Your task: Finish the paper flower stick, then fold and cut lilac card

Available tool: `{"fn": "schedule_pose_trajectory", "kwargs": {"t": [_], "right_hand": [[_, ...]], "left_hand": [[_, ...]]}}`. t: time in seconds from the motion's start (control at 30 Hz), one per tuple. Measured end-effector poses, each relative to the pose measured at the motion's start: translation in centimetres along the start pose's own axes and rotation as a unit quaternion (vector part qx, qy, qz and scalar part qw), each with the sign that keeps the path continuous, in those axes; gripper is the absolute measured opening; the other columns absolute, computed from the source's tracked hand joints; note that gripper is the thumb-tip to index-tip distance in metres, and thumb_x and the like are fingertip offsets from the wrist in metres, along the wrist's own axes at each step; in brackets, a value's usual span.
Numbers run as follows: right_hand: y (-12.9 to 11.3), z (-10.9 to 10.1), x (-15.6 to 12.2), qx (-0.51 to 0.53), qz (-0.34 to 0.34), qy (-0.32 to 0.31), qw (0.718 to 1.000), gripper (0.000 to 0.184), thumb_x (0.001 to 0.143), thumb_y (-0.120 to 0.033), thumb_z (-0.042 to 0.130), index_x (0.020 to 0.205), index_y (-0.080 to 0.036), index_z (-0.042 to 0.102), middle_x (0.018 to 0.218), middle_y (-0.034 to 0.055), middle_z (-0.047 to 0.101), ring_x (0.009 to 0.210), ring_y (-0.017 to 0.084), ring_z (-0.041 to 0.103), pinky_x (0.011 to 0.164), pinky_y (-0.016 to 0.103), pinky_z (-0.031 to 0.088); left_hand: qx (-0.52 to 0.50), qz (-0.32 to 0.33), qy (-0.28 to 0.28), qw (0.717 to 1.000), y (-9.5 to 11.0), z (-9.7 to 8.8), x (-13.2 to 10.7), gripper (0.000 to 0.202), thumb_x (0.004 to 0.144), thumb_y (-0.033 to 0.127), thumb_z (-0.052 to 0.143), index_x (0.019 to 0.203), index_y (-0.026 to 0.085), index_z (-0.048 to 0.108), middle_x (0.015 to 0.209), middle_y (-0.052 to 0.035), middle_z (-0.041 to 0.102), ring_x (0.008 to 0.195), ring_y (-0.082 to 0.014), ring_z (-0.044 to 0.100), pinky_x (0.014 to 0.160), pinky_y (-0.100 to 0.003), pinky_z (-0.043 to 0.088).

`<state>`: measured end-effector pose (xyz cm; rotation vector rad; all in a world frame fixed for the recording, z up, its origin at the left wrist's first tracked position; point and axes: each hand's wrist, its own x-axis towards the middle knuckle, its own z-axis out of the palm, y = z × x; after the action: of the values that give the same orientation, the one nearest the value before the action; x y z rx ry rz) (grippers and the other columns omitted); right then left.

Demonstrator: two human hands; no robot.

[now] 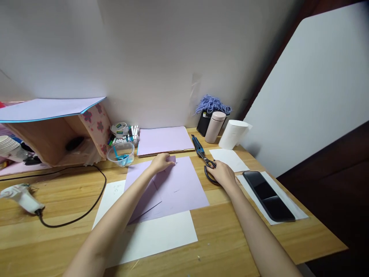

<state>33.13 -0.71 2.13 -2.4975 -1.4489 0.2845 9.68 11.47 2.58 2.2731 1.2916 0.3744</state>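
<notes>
My left hand (160, 163) is over the large lilac sheet (184, 188), its fingers closed at a small lilac paper piece (172, 159). Another lilac piece (147, 198) lies on that sheet, partly covered by my left forearm. Under the lilac sheet is a white sheet (161, 232). To the right, my right hand (225, 174) grips the black handles of a pair of scissors (208, 164) low over the wooden table, blades pointing away and to the left. A blue utility knife (197, 145) lies just beyond the blade tips.
Behind are a lilac-topped pad (165, 139), a clear bowl (122, 154), markers (133, 132), a pink bottle (215, 127) and a tissue pack (233, 134). A phone (268, 196) lies right. At left are a cardboard box (98, 127) and a corded glue gun (24, 198).
</notes>
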Motion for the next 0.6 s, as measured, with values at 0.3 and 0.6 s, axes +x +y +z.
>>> {"fn": "schedule_pose_trajectory", "kwargs": {"t": [0.3, 0.6], "right_hand": [[-0.4, -0.8, -0.8, -0.004, -0.030, -0.006, 1.000, 0.023, 0.076, -0.031, 0.059, 0.092, -0.014, 0.060, 0.095, 0.0149, 0.068, 0.090, 0.026, 0.063, 0.066, 0.028, 0.040], [-2.4, 0.7, -2.0, 0.034, -0.125, -0.025, 0.991, 0.024, 0.077, -0.034, 0.059, 0.092, -0.016, 0.061, 0.094, 0.0110, 0.068, 0.088, 0.025, 0.063, 0.065, 0.027, 0.039]], "left_hand": [[-0.511, -0.077, 0.058, 0.854, 4.0, -0.1, 2.2, 0.019, 0.077, 0.029, 0.059, 0.070, 0.015, 0.048, 0.050, 0.0077, 0.043, 0.044, -0.0049, 0.043, 0.049, -0.018, 0.037], [-0.613, -0.114, 0.015, 0.782, 12.0, 5.3, 6.2, 0.008, 0.079, 0.004, 0.050, 0.078, 0.012, 0.048, 0.068, -0.0040, 0.055, 0.070, -0.0146, 0.066, 0.071, -0.026, 0.053]]}}
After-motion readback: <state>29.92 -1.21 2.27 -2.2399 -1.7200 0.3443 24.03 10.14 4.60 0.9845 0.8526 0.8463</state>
